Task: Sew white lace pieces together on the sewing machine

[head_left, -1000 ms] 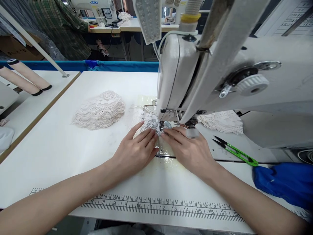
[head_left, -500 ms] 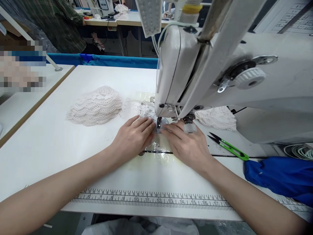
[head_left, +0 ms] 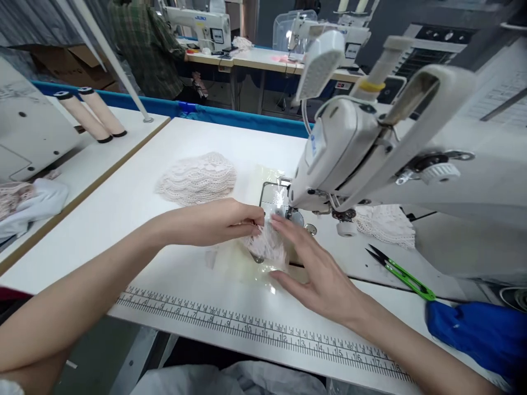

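Note:
A small piece of white lace (head_left: 268, 245) hangs blurred in front of the needle area of the sewing machine (head_left: 341, 148). My left hand (head_left: 222, 222) pinches its upper edge between thumb and fingers. Just right of the lace, my right hand (head_left: 315, 269) is open, thumb and fingers spread, its fingertips close to the presser foot. Whether the right fingertips touch the lace I cannot tell. A stack of scalloped lace pieces (head_left: 200, 178) lies left of the machine. More lace (head_left: 385, 225) rests behind the needle, to its right.
Green-handled thread snips (head_left: 405, 277) lie right of my right hand, beside a blue cloth (head_left: 473, 334). A printed ruler (head_left: 247, 323) runs along the front edge. Two thread cones (head_left: 93, 115) stand on the left table. A person in a plaid shirt (head_left: 144, 52) is at the back.
My left hand has drawn the lace from under the needle toward me and now pinches it. My right hand has lifted and spread open. The view has shifted, showing more on the left.

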### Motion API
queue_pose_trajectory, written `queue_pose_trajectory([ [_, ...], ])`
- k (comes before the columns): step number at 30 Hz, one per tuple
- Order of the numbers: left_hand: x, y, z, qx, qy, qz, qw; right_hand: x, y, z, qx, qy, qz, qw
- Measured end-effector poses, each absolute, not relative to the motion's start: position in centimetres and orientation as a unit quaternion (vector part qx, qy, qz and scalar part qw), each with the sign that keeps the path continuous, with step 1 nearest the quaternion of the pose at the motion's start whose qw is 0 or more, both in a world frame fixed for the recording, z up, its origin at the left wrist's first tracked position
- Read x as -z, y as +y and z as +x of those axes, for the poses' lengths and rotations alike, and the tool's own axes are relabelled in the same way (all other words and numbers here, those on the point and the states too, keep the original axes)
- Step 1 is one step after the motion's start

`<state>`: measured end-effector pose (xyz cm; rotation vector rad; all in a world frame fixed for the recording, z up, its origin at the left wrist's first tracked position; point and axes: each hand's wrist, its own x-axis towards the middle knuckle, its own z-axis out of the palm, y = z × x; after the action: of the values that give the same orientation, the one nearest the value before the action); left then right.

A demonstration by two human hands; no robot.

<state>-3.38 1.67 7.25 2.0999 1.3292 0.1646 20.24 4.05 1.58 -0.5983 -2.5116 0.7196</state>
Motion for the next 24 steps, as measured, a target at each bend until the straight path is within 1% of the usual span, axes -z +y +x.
queue_pose_trajectory([
  [1, -8.1, 1.4, -3.9, -0.069, 0.49, 0.792, 0.357, -2.2, 3.9, 19.6, -0.346, -0.885, -0.241, 0.197],
  [3, -9.1, 1.0, -5.1, -0.094, 0.478, 0.777, 0.398, -3.3, 3.9, 18.3, -0.508, -0.804, -0.269, 0.151],
  [5, -9.2, 0.6, -6.5, -0.128, 0.488, 0.753, 0.422, -4.1, 4.3, 16.8, -0.617, -0.723, -0.279, 0.139],
  [6, -9.0, 0.3, -7.4, -0.144, 0.498, 0.737, 0.434, -4.4, 4.5, 16.1, -0.643, -0.697, -0.284, 0.14],
  [10, -7.2, -1.6, -11.6, -0.141, 0.52, 0.677, 0.501, -5.4, 5.1, 13.2, -0.64, -0.687, -0.317, 0.138],
  [11, -6.8, -2.2, -12.6, -0.162, 0.526, 0.661, 0.509, -5.7, 5.2, 12.5, -0.633, -0.692, -0.315, 0.141],
  [13, -6.4, -2.8, -14.4, -0.247, 0.541, 0.624, 0.507, -6.1, 5.3, 11.0, -0.624, -0.704, -0.299, 0.16],
  [15, -6.6, -2.6, -15.8, -0.339, 0.565, 0.592, 0.464, -6.5, 5.7, 9.5, -0.611, -0.713, -0.286, 0.189],
  [17, -7.0, -1.1, -16.9, -0.391, 0.6, 0.584, 0.383, -6.6, 6.5, 7.9, -0.597, -0.713, -0.288, 0.227],
  [19, -7.3, 1.4, -17.9, -0.371, 0.65, 0.601, 0.279, -6.3, 7.8, 6.1, -0.581, -0.703, -0.298, 0.281],
  [21, -6.9, 4.4, -18.8, -0.364, 0.668, 0.603, 0.24, -5.6, 9.4, 4.3, -0.559, -0.692, -0.315, 0.332],
  [24, -5.2, 8.0, -19.7, -0.341, 0.687, 0.613, 0.189, -3.8, 11.8, 2.1, -0.527, -0.682, -0.347, 0.369],
])
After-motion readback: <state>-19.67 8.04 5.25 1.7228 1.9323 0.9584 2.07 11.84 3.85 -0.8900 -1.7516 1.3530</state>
